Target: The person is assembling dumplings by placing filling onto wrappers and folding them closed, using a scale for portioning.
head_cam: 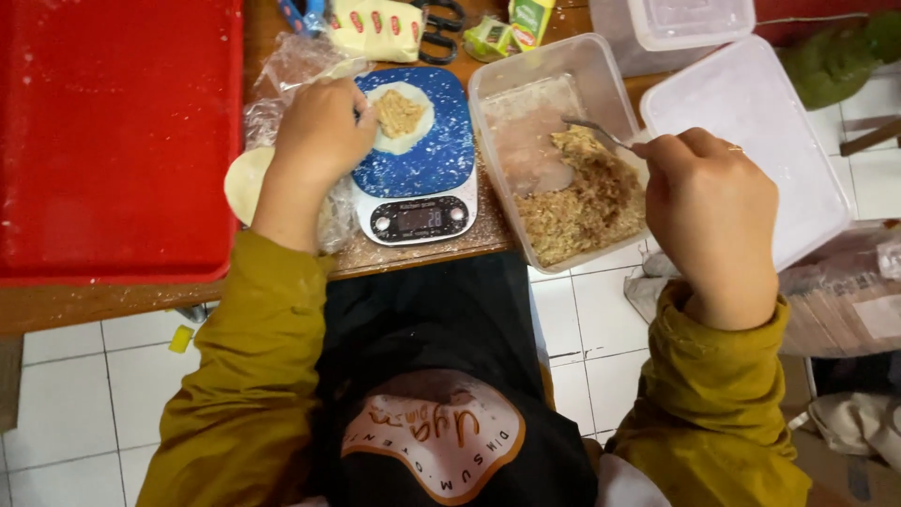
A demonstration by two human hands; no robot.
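My left hand (319,136) reaches over a blue kitchen scale (418,160) and touches the edge of a round dumpling wrapper (402,117) that lies on it with a dab of brownish filling. My right hand (713,211) is shut on a metal spoon (596,131), whose tip rests in the minced filling (582,202) inside a clear plastic container (554,150). A stack of round wrappers (246,183) in a plastic bag lies by my left wrist.
A red tray (117,131) covers the table's left side. The container's lid (751,141) lies at right, with another clear tub (676,28) behind. Scissors (441,33) and small packets sit at the back. White floor tiles lie below the table edge.
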